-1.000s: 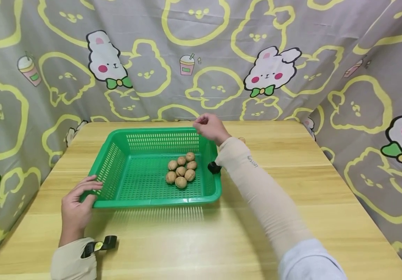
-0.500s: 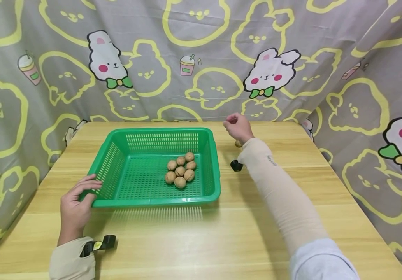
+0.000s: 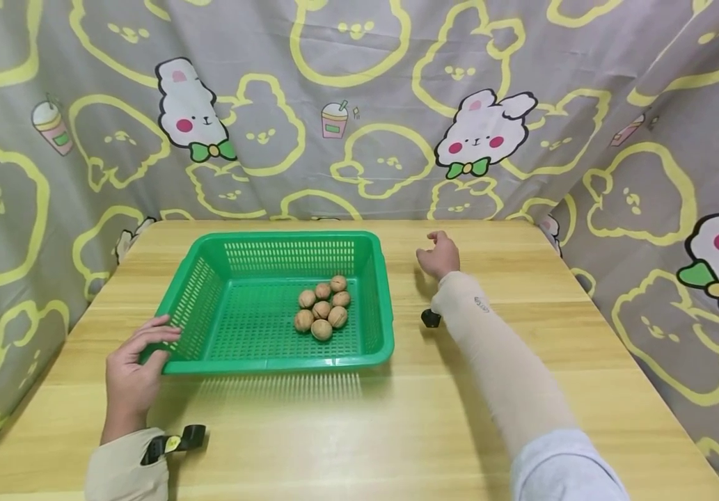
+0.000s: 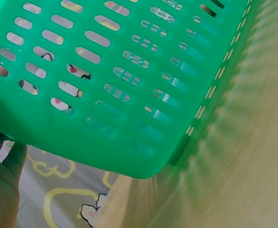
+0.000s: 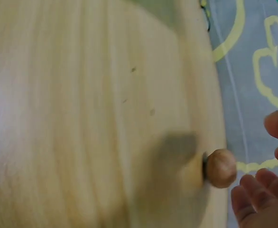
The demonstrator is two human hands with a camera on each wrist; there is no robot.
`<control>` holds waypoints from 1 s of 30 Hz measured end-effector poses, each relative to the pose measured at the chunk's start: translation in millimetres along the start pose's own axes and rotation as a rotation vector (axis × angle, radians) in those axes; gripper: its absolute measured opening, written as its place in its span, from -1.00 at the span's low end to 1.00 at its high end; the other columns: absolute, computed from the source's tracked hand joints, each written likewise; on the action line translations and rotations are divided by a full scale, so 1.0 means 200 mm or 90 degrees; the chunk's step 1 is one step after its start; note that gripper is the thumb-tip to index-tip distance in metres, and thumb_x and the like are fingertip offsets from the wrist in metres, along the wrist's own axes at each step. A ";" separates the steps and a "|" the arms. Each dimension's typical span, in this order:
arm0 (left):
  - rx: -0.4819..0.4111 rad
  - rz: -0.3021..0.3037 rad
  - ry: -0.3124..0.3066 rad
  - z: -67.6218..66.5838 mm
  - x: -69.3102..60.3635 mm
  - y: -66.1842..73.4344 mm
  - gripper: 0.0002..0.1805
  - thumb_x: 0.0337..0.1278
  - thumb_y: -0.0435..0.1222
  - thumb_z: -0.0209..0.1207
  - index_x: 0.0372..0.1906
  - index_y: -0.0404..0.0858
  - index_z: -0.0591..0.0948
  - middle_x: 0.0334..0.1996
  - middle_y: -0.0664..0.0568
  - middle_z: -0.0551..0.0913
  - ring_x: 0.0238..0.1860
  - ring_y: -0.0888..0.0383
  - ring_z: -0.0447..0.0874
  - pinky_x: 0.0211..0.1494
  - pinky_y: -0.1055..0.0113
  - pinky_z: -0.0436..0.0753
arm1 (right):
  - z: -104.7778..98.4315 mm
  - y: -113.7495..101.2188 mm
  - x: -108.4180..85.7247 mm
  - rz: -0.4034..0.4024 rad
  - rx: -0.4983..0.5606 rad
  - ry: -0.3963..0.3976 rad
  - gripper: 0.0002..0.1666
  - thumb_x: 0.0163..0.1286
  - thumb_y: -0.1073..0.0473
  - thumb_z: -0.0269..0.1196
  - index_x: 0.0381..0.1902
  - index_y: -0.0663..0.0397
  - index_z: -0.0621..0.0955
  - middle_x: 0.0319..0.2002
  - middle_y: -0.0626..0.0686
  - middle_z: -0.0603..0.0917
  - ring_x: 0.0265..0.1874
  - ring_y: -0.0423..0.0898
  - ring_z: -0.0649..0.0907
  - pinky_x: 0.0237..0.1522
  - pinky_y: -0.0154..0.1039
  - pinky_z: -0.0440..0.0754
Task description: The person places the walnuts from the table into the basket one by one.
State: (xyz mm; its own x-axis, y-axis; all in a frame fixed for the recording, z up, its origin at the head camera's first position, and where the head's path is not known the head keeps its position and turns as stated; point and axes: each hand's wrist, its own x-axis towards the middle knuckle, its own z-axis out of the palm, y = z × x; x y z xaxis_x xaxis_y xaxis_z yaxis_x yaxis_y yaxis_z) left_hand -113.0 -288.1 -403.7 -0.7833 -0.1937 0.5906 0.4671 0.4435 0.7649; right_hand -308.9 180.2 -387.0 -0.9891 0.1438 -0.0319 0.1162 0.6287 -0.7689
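A green plastic basket (image 3: 214,365) with slotted walls stands on the wooden table. Several walnuts (image 3: 321,310) lie together on the right half of its floor. At the basket's front left corner, my left hand (image 3: 135,369) grips the rim between thumb and fingers; the left wrist view catches only the thumb side of this hand (image 4: 4,183). To the right of the basket, my right hand (image 3: 439,256) hovers low over the table. One loose walnut (image 5: 221,168) sits just beside its spread fingers in the right wrist view, apart from them; the head view hides this walnut behind the hand.
The pale wooden table (image 3: 309,445) reaches back to a grey patterned curtain (image 3: 384,104), which also hangs along both sides. Black wrist cameras are strapped to both sleeves; the left one (image 3: 191,437) sticks out above the tabletop.
My right hand has moved right from above the basket's right rim, then sunk toward the loose walnut on the table. The left hand, the basket and the walnuts inside stay put.
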 end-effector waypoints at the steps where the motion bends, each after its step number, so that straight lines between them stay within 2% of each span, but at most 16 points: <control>1: -0.001 0.000 -0.001 0.00 0.00 0.00 -0.72 -0.15 -0.78 -0.04 -0.38 -0.57 0.63 -0.24 0.35 0.67 0.14 0.27 0.52 0.23 0.52 0.37 | 0.00 0.01 0.00 0.005 -0.014 -0.010 -0.37 0.38 0.17 0.08 0.37 0.20 0.27 0.28 0.31 0.37 0.13 0.18 0.49 0.21 0.05 0.42; 6: -0.005 0.001 -0.005 0.00 -0.01 0.00 -0.72 -0.15 -0.78 -0.05 -0.38 -0.58 0.63 -0.24 0.34 0.67 0.14 0.26 0.52 0.23 0.52 0.38 | 0.02 0.08 -0.01 0.009 -0.098 -0.068 -0.33 0.39 0.17 0.06 0.42 0.21 0.25 0.23 0.29 0.46 0.18 0.20 0.46 0.25 0.04 0.39; 9: -0.008 0.001 -0.006 0.00 -0.01 0.00 -0.72 -0.14 -0.78 -0.05 -0.38 -0.57 0.63 -0.25 0.33 0.67 0.14 0.26 0.52 0.23 0.52 0.38 | 0.02 0.12 -0.01 0.009 -0.121 -0.074 -0.37 0.35 0.17 0.12 0.36 0.19 0.34 0.22 0.26 0.48 0.22 0.18 0.44 0.26 0.03 0.38; 16: 0.000 0.008 -0.003 0.01 0.00 0.01 -0.72 -0.11 -0.76 -0.05 -0.38 -0.56 0.64 -0.25 0.33 0.67 0.14 0.25 0.52 0.22 0.51 0.39 | 0.02 0.13 0.02 0.017 -0.094 -0.052 -0.67 0.40 0.22 0.02 0.07 0.16 0.50 0.02 0.23 0.55 0.00 0.16 0.54 0.06 0.04 0.50; 20: 0.006 0.009 -0.002 0.00 0.00 0.01 -0.72 -0.12 -0.77 -0.04 -0.38 -0.56 0.64 -0.24 0.35 0.67 0.14 0.27 0.52 0.21 0.52 0.39 | 0.02 0.13 0.02 0.021 -0.086 -0.047 -0.69 0.36 0.23 -0.01 0.02 0.17 0.48 -0.06 0.21 0.57 -0.14 0.08 0.54 -0.04 -0.02 0.52; 24: 0.002 0.007 -0.004 0.00 -0.01 0.01 -0.72 -0.13 -0.77 -0.05 -0.38 -0.56 0.64 -0.24 0.35 0.67 0.14 0.28 0.52 0.21 0.53 0.38 | 0.02 0.14 0.01 0.034 -0.056 -0.034 -0.61 0.32 0.21 -0.03 0.09 0.17 0.45 -0.17 0.21 0.58 -0.32 0.04 0.51 -0.18 -0.08 0.52; 27: 0.004 0.003 -0.002 0.00 -0.01 0.01 -0.72 -0.12 -0.77 -0.05 -0.38 -0.56 0.64 -0.24 0.34 0.67 0.14 0.28 0.52 0.21 0.53 0.38 | 0.02 0.13 0.01 0.035 -0.029 -0.019 -0.51 0.28 0.21 -0.02 0.18 0.15 0.43 -0.14 0.20 0.56 -0.28 0.04 0.51 -0.16 -0.08 0.51; 30: 0.008 0.000 0.001 0.00 0.00 0.00 -0.72 -0.12 -0.76 -0.05 -0.38 -0.55 0.64 -0.24 0.33 0.67 0.14 0.28 0.52 0.22 0.53 0.38 | 0.01 0.10 0.01 0.025 -0.011 -0.008 -0.44 0.26 0.19 -0.01 0.24 0.16 0.43 -0.01 0.20 0.53 -0.10 0.08 0.52 -0.03 -0.02 0.51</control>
State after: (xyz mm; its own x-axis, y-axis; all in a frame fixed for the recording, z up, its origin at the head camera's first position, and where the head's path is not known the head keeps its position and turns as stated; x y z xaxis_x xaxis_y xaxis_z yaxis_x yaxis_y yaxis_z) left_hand -112.4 -287.2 -403.8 -0.7828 -0.1945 0.5911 0.4620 0.4546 0.7615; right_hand -309.0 192.0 -404.3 -0.9847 0.1596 -0.0693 0.1563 0.6359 -0.7558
